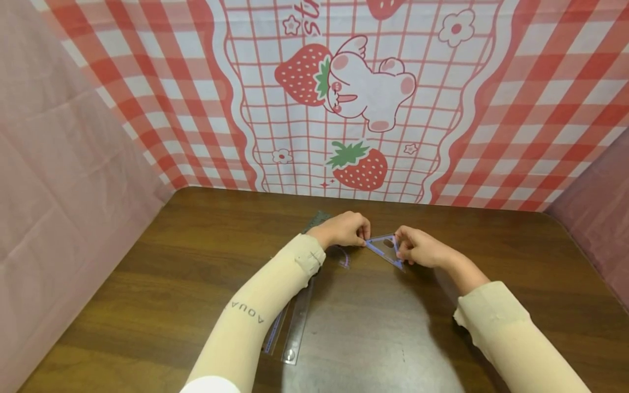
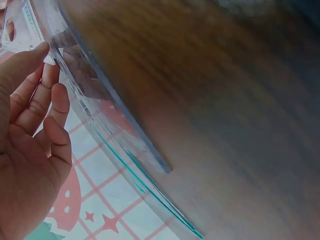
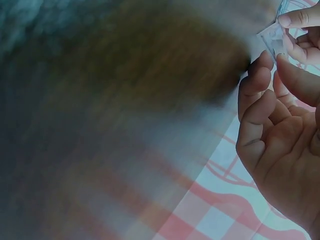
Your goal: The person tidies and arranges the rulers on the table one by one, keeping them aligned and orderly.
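The clear triangular set square (image 1: 385,252) with blue-purple printed edges is between the two hands, above the far-middle part of the wooden tabletop (image 1: 373,327); whether it touches the wood, I cannot tell. The left hand (image 1: 346,230) pinches its left corner between thumb and finger, and the fingers of the right hand (image 1: 421,248) are clamped on its right side. The step in hand seems to be turning or placing this set square with both hands; the next move, I judge, calls for an even, light pinch and a flat angle, because thin plastic can slip. Just beside the left hand, partly hidden, lies a protractor (image 1: 346,260) with a purple arc. Nearer to the person, a clear ruler (image 1: 297,327) lies partly under the left forearm. Behind stands a red-checked cloth (image 1: 172,109).
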`<state>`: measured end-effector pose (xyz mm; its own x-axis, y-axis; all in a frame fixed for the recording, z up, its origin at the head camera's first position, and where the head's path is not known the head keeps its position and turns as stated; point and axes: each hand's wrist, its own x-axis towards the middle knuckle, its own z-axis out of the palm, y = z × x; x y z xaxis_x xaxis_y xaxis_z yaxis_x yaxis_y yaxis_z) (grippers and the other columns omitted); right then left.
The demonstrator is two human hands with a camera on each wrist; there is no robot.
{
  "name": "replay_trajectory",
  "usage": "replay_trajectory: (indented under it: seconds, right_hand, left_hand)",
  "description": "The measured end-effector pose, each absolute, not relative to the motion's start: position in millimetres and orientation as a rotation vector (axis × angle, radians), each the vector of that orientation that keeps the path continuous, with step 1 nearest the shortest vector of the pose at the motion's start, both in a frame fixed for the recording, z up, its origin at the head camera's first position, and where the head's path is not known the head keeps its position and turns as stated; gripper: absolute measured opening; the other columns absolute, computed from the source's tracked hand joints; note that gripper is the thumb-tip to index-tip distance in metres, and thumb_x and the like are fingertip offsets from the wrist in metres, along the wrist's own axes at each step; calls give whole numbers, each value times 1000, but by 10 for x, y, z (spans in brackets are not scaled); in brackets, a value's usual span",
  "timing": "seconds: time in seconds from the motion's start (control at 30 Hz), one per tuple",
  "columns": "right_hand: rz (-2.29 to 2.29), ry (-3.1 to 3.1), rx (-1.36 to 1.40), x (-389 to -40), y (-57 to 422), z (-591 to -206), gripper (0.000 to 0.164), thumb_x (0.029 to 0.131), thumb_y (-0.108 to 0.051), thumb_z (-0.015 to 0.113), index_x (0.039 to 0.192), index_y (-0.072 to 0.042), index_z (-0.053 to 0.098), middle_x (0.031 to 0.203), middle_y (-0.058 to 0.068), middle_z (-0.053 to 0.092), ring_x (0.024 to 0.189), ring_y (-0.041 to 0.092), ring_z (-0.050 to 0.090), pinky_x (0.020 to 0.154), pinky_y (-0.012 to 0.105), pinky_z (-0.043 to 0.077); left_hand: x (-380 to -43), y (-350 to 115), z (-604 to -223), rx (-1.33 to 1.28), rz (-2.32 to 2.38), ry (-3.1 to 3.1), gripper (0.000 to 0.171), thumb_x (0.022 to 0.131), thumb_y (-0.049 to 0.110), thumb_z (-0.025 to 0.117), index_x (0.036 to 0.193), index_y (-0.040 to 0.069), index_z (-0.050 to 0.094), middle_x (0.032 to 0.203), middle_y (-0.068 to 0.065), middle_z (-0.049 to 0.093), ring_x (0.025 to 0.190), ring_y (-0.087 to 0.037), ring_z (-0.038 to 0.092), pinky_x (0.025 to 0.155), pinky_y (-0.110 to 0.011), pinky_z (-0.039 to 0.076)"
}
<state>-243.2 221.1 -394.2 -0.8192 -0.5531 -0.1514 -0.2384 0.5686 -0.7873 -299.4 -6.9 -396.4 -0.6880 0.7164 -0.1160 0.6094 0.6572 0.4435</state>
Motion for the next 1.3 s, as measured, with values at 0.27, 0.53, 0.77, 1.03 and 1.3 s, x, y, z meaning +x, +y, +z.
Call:
replay_trajectory:
  seconds: [0.27, 0.53, 0.77, 1.03, 1.3]
  right_hand:
    - [-1144, 2413, -655, -2419, 2220, -3942, 22, 88, 11, 52, 108, 9, 43, 71, 8, 55, 62, 12, 48, 57, 24, 43]
    - [-1150, 2406, -642, -2401, 2221, -3939, 23, 89, 10, 53, 109, 8, 43, 71, 7, 56, 62, 12, 49, 58, 25, 44]
    - [-1159, 2399, -656, -2384, 2220, -3941, 23, 90, 8, 55, 110, 7, 43, 70, 6, 55, 61, 11, 49, 58, 24, 43]
    - [-1136, 2409, -681, -2357, 2237, -3943, 20, 91, 9, 53, 109, 7, 44, 69, 6, 55, 62, 12, 49, 59, 24, 43]
    - [-1140, 2406, -691, -2314, 2219, -3909, 22, 91, 7, 56, 110, 6, 44, 66, 3, 49, 62, 13, 48, 58, 24, 42]
  left_hand:
    - [-2965, -85, -3931, 1074, 550, 2585, 5, 92, 15, 70, 95, 10, 70, 87, -1, 68, 75, -9, 58, 68, -19, 46]
    - [-2944, -100, -3907, 1083, 558, 2570, 6, 92, 15, 71, 95, 10, 70, 86, -1, 68, 74, -8, 57, 67, -18, 45]
    - [-2937, -110, -3914, 1084, 559, 2574, 6, 91, 15, 73, 94, 10, 70, 85, 1, 68, 74, -8, 57, 68, -18, 46]
    - [-2899, -115, -3915, 1085, 573, 2559, 4, 91, 12, 72, 93, 9, 70, 83, 1, 66, 73, -7, 56, 66, -17, 45]
    - [-2865, -153, -3912, 1090, 593, 2551, 4, 90, 12, 73, 89, 12, 69, 84, 1, 67, 74, -6, 57, 68, -17, 46]
